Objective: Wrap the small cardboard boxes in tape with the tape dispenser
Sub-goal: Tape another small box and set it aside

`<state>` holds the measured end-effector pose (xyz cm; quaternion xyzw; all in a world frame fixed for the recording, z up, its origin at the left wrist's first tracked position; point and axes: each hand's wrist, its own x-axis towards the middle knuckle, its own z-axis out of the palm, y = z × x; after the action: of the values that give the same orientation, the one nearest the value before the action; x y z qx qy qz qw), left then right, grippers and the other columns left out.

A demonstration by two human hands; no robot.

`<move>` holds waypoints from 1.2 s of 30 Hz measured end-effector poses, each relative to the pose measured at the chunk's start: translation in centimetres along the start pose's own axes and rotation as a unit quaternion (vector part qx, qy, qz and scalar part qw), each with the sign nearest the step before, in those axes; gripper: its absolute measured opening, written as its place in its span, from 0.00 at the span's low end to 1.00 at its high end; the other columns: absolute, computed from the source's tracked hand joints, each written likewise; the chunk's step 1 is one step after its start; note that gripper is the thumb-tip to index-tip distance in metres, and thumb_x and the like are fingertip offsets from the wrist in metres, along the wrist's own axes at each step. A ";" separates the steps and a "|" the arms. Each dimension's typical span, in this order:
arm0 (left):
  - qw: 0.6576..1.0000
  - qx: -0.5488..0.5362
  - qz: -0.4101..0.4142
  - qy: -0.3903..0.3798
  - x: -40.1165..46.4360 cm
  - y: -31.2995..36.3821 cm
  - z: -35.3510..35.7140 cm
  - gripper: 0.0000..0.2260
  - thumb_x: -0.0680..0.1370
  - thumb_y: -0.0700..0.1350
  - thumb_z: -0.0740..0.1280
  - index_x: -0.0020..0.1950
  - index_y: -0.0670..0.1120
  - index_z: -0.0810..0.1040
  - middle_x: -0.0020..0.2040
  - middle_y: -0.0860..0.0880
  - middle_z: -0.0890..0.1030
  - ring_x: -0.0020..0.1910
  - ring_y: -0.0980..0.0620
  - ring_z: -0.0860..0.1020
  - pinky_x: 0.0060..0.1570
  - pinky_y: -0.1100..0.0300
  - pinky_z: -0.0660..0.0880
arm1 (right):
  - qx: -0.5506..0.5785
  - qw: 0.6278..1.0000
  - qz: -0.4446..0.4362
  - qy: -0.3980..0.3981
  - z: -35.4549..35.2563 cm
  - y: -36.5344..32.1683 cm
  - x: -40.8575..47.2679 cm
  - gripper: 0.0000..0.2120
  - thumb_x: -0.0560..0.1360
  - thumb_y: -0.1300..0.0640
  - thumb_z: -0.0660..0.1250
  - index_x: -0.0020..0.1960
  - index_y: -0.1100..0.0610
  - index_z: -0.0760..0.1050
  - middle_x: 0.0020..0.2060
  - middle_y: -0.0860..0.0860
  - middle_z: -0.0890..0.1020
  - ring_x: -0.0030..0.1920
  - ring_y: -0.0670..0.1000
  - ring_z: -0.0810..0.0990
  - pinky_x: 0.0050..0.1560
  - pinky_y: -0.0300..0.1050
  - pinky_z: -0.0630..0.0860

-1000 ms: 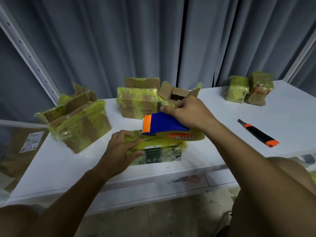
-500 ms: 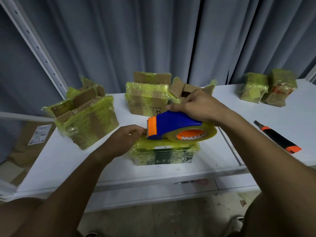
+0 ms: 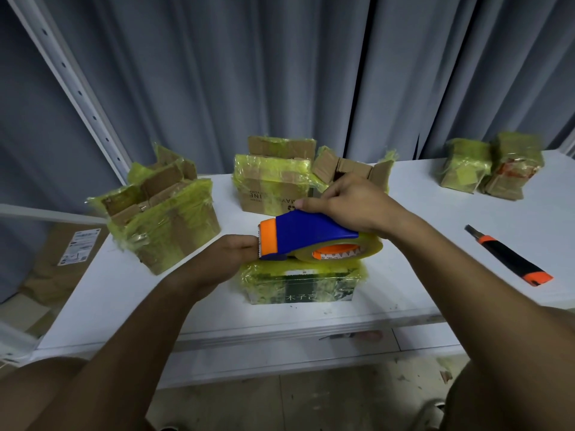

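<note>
On the white table (image 3: 435,194) before grey curtains, our right hand (image 3: 351,203) gripped the tape dispenser (image 3: 305,236) atop the green box (image 3: 300,283), likely to lay tape. Our left hand (image 3: 230,256) steadied the box's left end; its grip was hidden.

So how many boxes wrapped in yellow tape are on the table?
6 that I can see: one under the tape dispenser, one far left, two at back centre, two far right. Others may be hidden.
</note>
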<state>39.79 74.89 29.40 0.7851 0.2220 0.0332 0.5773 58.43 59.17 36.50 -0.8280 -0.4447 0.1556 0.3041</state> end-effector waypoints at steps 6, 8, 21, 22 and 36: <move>0.999 -0.040 0.011 -0.007 -0.4 0.7 0.5 0.11 0.81 0.42 0.63 0.58 0.51 0.82 0.56 0.56 0.84 0.58 0.63 0.79 0.55 0.66 0.69 | -0.001 1.000 -0.011 -0.002 -0.2 -0.4 -0.5 0.26 0.75 0.34 0.67 0.42 0.57 0.86 0.34 0.53 0.85 0.37 0.49 0.83 0.33 0.38 0.72; 0.999 -0.046 0.011 0.002 -0.2 0.6 0.5 0.11 0.81 0.43 0.63 0.61 0.51 0.81 0.58 0.56 0.83 0.60 0.62 0.78 0.57 0.65 0.70 | -0.004 1.000 -0.015 -0.002 -0.2 -0.5 -0.6 0.25 0.76 0.34 0.67 0.41 0.56 0.86 0.33 0.51 0.85 0.36 0.47 0.82 0.33 0.38 0.71; 0.997 -0.032 -0.015 0.071 0.6 -0.2 0.2 0.08 0.81 0.42 0.64 0.55 0.41 0.79 0.55 0.42 0.82 0.56 0.48 0.79 0.59 0.53 0.74 | 0.017 1.000 -0.013 -0.013 -0.7 -0.4 -0.6 0.22 0.76 0.35 0.68 0.44 0.54 0.87 0.35 0.49 0.86 0.40 0.47 0.84 0.34 0.36 0.74; 0.996 -0.038 -0.014 0.077 0.5 -0.1 0.2 0.07 0.80 0.42 0.65 0.54 0.40 0.79 0.54 0.41 0.82 0.55 0.47 0.78 0.61 0.50 0.74 | 0.021 1.000 -0.010 -0.012 -0.8 -0.4 -0.5 0.23 0.76 0.35 0.68 0.44 0.54 0.87 0.35 0.49 0.86 0.40 0.47 0.84 0.35 0.37 0.74; 0.996 -0.052 0.020 0.070 0.4 0.2 0.9 0.11 0.82 0.42 0.62 0.55 0.45 0.84 0.53 0.47 0.85 0.59 0.49 0.80 0.63 0.53 0.73 | 0.033 0.999 0.015 -0.013 -0.4 0.0 -0.1 0.25 0.75 0.33 0.67 0.44 0.55 0.87 0.35 0.49 0.86 0.38 0.46 0.84 0.33 0.35 0.73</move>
<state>40.54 74.22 29.23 0.7542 0.2443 0.1111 0.5993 58.59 58.94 36.79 -0.8223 -0.4304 0.1852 0.3230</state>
